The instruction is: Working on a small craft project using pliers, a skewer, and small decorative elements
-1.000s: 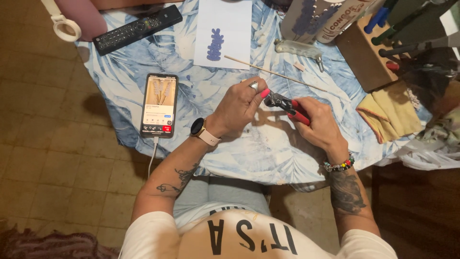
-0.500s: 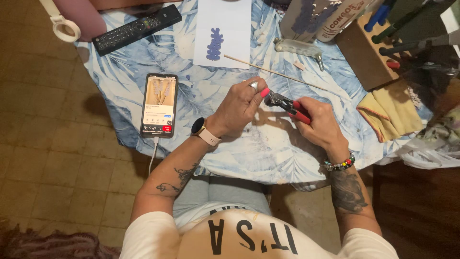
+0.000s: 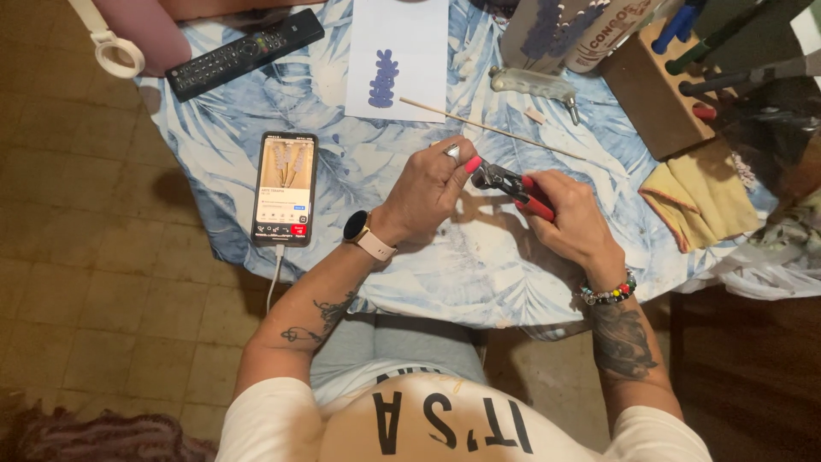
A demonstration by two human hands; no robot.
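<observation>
Our right hand [image 3: 571, 218] grip clamped on red pliers [image 3: 513, 186]; left hand [image 3: 428, 190] fingers pinched at pliers' nose, above worktop [image 3: 342, 171].

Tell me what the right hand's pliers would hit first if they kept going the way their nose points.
Probably the left hand: the pliers in the right hand point straight at its fingertips, nearly touching already.

Home room, craft corner: leaf-print cloth over tabletop [image 3: 256, 120], TV remote [image 3: 244, 53], charging phone [image 3: 286, 188], worn floor tiles [image 3: 94, 282], wooden tool block [image 3: 658, 94].
</observation>
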